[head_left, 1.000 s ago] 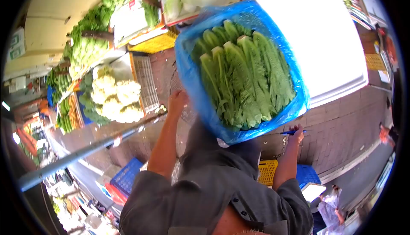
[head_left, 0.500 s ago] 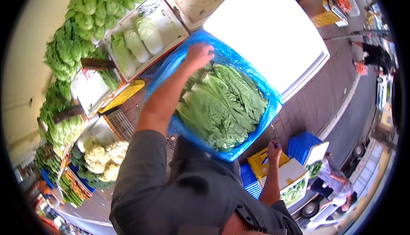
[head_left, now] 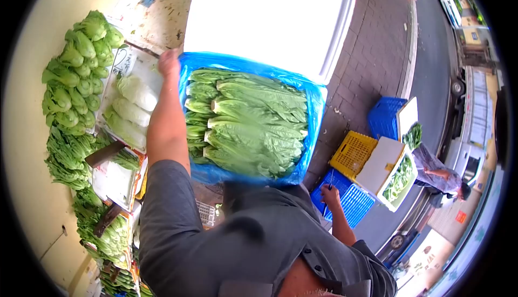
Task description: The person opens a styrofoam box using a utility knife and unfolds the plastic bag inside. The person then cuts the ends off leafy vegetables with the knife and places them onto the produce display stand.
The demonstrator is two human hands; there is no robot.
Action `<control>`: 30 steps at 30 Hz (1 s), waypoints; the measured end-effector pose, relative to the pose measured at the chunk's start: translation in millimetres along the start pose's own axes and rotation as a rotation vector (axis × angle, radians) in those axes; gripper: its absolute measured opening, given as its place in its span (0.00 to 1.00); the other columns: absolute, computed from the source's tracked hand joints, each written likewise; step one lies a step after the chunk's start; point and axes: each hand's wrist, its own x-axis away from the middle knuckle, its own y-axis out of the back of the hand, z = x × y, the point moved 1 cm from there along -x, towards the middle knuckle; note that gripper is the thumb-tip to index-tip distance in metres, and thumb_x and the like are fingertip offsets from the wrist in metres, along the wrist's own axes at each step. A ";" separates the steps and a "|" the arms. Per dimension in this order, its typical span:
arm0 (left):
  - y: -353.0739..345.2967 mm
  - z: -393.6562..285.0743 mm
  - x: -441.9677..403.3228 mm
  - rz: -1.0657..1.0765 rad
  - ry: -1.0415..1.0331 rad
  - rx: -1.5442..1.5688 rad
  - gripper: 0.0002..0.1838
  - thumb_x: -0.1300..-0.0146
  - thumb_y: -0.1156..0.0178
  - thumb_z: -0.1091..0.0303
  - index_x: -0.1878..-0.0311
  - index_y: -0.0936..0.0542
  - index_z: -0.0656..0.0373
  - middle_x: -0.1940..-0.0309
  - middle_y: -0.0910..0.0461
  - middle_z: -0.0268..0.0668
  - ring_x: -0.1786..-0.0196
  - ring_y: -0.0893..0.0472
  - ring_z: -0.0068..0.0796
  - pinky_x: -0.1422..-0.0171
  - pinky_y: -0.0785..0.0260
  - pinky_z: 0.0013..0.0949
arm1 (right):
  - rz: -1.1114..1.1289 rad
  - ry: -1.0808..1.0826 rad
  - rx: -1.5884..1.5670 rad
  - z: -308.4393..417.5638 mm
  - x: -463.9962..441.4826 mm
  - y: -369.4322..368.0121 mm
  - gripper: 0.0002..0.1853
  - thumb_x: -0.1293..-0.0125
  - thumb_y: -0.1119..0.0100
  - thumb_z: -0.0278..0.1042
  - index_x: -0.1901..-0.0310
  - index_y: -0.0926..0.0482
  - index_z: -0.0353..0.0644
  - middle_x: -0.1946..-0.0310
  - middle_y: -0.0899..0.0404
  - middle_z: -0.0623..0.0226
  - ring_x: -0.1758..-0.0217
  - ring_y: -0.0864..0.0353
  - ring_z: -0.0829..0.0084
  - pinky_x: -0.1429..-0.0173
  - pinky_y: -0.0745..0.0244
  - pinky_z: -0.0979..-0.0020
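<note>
Here, the right hand [head_left: 329,194] sits low, forearm angled outward, fingers pinching a pen [head_left: 330,180]; ahead and left of them, lettuce [head_left: 253,127] lies in a blue bag [head_left: 317,135]. By its far corner, the left hand [head_left: 169,63] is outstretched, fingers too blurred to tell.

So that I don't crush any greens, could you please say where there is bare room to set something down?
The white board beyond the lettuce and its blue plastic looks bare, as does most pavement between that board, the yellow crate and the kerb. It is crowded inside the plastic and where greens line the wall.
</note>
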 end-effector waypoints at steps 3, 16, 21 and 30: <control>62.9 -0.6 23.1 -0.234 0.234 -0.196 0.23 0.35 0.40 0.49 0.58 0.15 0.64 0.58 0.14 0.49 0.54 0.16 0.50 0.48 0.26 0.47 | -0.006 0.023 -0.038 10.9 -9.7 8.2 0.14 0.35 0.38 0.40 0.56 0.21 0.38 0.72 0.23 0.64 0.78 0.23 0.72 0.76 0.22 0.68; 200.0 -33.2 537.2 -0.179 0.590 -0.040 0.15 0.36 0.43 0.60 0.62 0.16 0.63 0.71 0.17 0.51 0.63 0.16 0.45 0.55 0.27 0.45 | 0.391 0.239 0.000 128.9 -243.2 121.5 0.13 0.32 0.40 0.44 0.57 0.24 0.43 0.73 0.27 0.66 0.83 0.29 0.70 0.78 0.27 0.68; 166.2 47.1 780.5 0.292 0.603 -0.421 0.15 0.35 0.45 0.60 0.59 0.17 0.63 0.67 0.17 0.49 0.60 0.16 0.44 0.56 0.26 0.47 | 0.274 0.362 0.129 195.0 -233.7 144.8 0.10 0.33 0.40 0.40 0.60 0.25 0.44 0.77 0.30 0.69 0.84 0.31 0.73 0.81 0.30 0.68; 137.5 92.4 939.9 -0.016 1.242 0.194 0.17 0.36 0.43 0.55 0.56 0.17 0.59 0.72 0.20 0.37 0.76 0.22 0.29 0.76 0.33 0.39 | 0.664 0.485 0.537 168.2 -143.6 72.5 0.09 0.35 0.39 0.32 0.56 0.27 0.43 0.76 0.26 0.68 0.81 0.27 0.74 0.78 0.24 0.70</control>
